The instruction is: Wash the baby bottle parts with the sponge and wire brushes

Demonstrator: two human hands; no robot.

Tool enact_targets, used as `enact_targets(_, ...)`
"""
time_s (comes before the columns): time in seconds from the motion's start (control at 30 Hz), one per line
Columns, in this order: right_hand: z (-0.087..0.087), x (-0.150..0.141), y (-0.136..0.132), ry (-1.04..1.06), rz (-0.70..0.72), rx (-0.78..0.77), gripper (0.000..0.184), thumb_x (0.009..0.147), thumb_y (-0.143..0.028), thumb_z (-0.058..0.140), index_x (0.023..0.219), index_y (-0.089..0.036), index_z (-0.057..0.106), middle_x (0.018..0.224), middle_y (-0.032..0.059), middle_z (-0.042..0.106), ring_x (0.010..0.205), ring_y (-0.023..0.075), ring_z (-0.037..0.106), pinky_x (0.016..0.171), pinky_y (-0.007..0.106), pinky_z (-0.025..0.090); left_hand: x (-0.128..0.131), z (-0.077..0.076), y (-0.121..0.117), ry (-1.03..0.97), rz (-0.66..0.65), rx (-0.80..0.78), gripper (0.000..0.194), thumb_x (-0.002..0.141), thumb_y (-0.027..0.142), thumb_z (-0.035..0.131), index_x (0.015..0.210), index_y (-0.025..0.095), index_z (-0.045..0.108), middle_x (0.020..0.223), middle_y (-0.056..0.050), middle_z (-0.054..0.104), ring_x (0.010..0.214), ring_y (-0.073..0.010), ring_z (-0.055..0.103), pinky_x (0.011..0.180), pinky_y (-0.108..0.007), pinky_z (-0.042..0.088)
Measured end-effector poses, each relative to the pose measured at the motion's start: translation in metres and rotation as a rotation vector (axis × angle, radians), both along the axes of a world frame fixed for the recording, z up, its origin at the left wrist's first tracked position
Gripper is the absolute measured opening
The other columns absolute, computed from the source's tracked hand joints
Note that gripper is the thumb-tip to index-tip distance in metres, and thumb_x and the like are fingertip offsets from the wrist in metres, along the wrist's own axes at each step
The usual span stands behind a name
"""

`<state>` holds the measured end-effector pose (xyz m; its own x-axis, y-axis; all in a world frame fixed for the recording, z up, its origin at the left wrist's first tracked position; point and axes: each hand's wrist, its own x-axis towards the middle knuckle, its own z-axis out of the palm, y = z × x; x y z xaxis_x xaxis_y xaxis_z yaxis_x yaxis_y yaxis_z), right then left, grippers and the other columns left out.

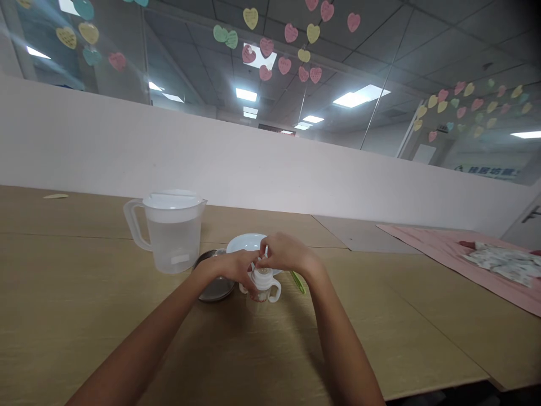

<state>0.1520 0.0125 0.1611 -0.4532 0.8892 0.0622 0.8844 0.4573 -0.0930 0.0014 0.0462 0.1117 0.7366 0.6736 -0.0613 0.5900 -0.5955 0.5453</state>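
Note:
A small clear baby bottle with a white collar and two white side handles stands in front of me on the wooden table. My left hand is closed around its left side, thumb and fingers against the collar and body. From the right, my right hand reaches over the bottle, its fingertips pinched together at the top. The fingers partly hide the bottle's tip, so its exact shape is unclear. Just behind the hands lies a pale bluish-white bowl. A green utensil handle sticks out beside my right wrist.
A translucent lidded pitcher holding clear liquid stands to the left. Next to my left wrist is a round, dark-rimmed container, partly covered by the arm. A pink cloth with a patterned fabric item spreads at the right. Behind runs a white wall.

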Motion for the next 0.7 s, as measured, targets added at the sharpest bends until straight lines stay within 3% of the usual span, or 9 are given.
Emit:
enact_targets(0.1,-0.004,0.0,0.002,-0.012,0.09,0.004,0.016,0.07,-0.02,0.057,0.085,-0.017,0.06,0.086,0.0049,0.064,0.072,0.0148,0.057,0.052,0.021,0.033,0.001,0.001,-0.002,0.013,-0.012,-0.053,0.043,0.049,0.031,0.073,0.086,0.018,0.055,0.083,0.001,0.06,0.076,-0.0167,0.055,0.061,-0.022,0.039)
enact_targets(0.17,-0.007,-0.002,0.004,-0.035,0.079,0.037,0.017,0.073,-0.02,0.054,0.089,-0.016,0.058,0.088,0.0068,0.063,0.074,0.016,0.057,0.053,0.022,0.033,0.002,0.002,-0.003,0.013,-0.006,-0.064,0.04,0.049,0.032,0.073,0.081,0.018,0.055,0.082,0.001,0.06,0.075,-0.0166,0.055,0.061,-0.022,0.039)
enact_targets(0.33,-0.009,-0.007,0.005,-0.061,0.015,0.049,0.026,0.072,-0.027,0.058,0.095,-0.014,0.055,0.094,0.0114,0.062,0.08,0.0206,0.058,0.052,0.023,0.034,0.002,0.004,-0.005,0.038,0.019,-0.035,0.046,0.047,0.034,0.074,0.085,0.019,0.054,0.086,0.002,0.06,0.079,-0.0167,0.055,0.064,-0.021,0.039)
enact_targets(0.57,-0.006,0.0,0.004,0.021,0.029,-0.15,0.032,0.069,-0.031,0.058,0.097,-0.018,0.051,0.083,0.0047,0.063,0.054,0.0126,0.057,0.043,0.021,0.033,0.001,0.001,-0.003,0.037,0.025,-0.015,0.057,0.046,0.039,0.073,0.095,0.019,0.053,0.093,0.0,0.058,0.085,-0.0187,0.054,0.065,-0.022,0.04)
enact_targets(0.7,-0.012,-0.004,0.01,-0.022,0.067,-0.08,0.032,0.068,-0.025,0.057,0.098,-0.016,0.05,0.088,0.008,0.062,0.066,0.0164,0.059,0.045,0.022,0.033,0.001,-0.001,-0.002,0.029,0.03,0.005,0.057,0.044,0.039,0.074,0.093,0.018,0.054,0.09,0.0,0.06,0.081,-0.0186,0.055,0.063,-0.022,0.04)
